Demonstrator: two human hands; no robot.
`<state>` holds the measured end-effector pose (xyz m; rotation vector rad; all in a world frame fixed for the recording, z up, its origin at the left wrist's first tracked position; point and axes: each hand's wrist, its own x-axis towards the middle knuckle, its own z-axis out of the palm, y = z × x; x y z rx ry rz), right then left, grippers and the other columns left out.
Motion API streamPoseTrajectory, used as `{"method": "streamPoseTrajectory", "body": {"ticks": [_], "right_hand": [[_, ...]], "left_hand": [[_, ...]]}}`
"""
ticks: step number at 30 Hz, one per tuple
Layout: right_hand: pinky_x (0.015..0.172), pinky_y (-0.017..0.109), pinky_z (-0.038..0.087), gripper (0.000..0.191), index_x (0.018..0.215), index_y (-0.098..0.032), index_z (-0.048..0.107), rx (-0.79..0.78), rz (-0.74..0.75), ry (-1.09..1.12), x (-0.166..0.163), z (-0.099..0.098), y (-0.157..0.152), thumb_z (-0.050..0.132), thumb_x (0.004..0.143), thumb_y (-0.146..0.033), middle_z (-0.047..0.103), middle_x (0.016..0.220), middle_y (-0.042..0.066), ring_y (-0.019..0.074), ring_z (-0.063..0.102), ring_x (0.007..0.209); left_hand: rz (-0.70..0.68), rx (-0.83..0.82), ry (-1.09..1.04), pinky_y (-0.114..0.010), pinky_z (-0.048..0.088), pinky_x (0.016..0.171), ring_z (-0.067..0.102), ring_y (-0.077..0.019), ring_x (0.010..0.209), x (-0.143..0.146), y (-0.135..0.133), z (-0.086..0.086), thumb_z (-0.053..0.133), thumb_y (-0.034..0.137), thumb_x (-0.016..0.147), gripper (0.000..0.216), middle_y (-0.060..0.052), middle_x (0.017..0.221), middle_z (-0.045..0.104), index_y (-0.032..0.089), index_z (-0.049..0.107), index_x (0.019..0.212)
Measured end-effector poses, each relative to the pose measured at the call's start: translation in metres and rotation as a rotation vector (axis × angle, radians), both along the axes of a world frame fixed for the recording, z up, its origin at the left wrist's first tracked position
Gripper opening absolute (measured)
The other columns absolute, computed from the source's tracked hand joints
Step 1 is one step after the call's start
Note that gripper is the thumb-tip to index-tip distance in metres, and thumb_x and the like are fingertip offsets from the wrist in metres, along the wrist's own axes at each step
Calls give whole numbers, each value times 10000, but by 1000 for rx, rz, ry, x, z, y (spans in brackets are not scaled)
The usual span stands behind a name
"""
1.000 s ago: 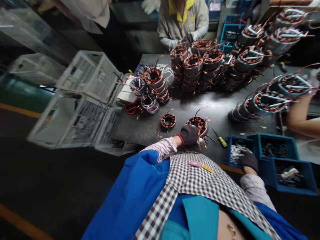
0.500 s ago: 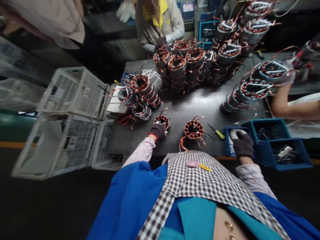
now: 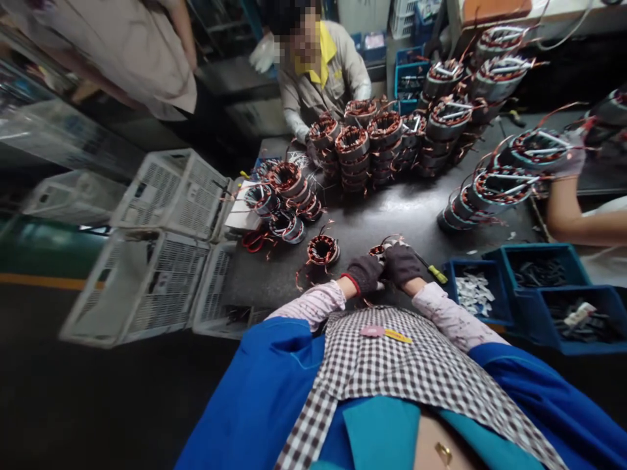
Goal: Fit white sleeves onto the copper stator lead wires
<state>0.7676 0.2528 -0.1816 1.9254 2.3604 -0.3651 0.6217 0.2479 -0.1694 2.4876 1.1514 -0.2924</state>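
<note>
Just in front of my apron, both gloved hands meet over a wound motor stator (image 3: 376, 250), a steel ring with copper coils, mostly hidden by them. My left hand (image 3: 365, 274) is closed against its left side. My right hand (image 3: 401, 262) is at its right side with the fingers bent in; whatever they pinch is hidden. Left of my hands, a second stator (image 3: 323, 250) stands on the dark table, its copper leads sticking out. A screwdriver (image 3: 437, 273) with a yellow handle lies right of my right hand.
A blue bin (image 3: 500, 308) of small white pieces sits at the right, beside blue bins (image 3: 582, 261) of dark parts. Stator stacks (image 3: 353, 163) rise across the table. Red-handled scissors (image 3: 253, 241) lie left, near white crates (image 3: 147, 281). Co-workers (image 3: 337, 65) are at the far side and right.
My right hand has come left from the blue bin to the right-hand stator. My left hand has left the other stator and moved right to the same one. The view has shifted slightly.
</note>
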Motion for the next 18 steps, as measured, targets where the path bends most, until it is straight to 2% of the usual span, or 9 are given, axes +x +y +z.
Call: {"method": "streamPoseTrajectory", "body": {"ticks": [2, 6, 9, 12, 15, 18], "right_hand": [[976, 405, 443, 371, 1275, -76, 722, 38, 18, 33, 3, -3, -4, 524, 1048, -293, 714, 1288, 257, 336, 643, 1136], [1022, 400, 424, 365, 1297, -160, 741, 110, 3, 100, 6, -11, -10, 551, 1050, -349, 708, 1379, 202, 327, 611, 1217], [977, 387, 431, 339, 1266, -186, 756, 109, -42, 123, 5, -16, -8, 562, 1041, -350, 736, 1317, 179, 307, 632, 1151], [941, 369, 439, 311, 1118, -184, 792, 85, -128, 223, 9, -20, -1, 569, 1027, -381, 765, 1172, 167, 287, 651, 1076], [866, 328, 467, 349, 947, -199, 784, -26, -185, 572, 24, -24, 9, 550, 1019, -449, 774, 1007, 112, 240, 646, 960], [766, 321, 476, 378, 844, -208, 748, -270, -219, 994, 41, -32, 18, 691, 878, -580, 738, 845, 49, 218, 618, 828]], "left_hand": [[9, 13, 41, -460, 622, 1005, 739, -382, 1189, 7, 2, -2, 729, 293, 913, 493, -233, 1307, 742, 93, 718, 1363], [56, 19, -35, -416, 622, 990, 737, -349, 1199, 7, 1, -5, 727, 291, 905, 578, -190, 1327, 743, 146, 653, 1459], [113, 31, -44, -407, 605, 1019, 728, -337, 1206, 4, -3, -10, 716, 351, 931, 555, -190, 1337, 734, 135, 664, 1440], [101, 29, -46, -410, 592, 1040, 717, -331, 1218, 4, -6, -13, 683, 417, 965, 468, -180, 1348, 721, 146, 727, 1344], [103, 16, -22, -408, 581, 1054, 710, -323, 1226, 5, -6, -13, 682, 481, 971, 453, -158, 1345, 719, 175, 754, 1298], [117, 1, 8, -381, 579, 1042, 708, -311, 1226, 7, -3, -13, 736, 483, 926, 480, -143, 1346, 714, 189, 755, 1304]]}}
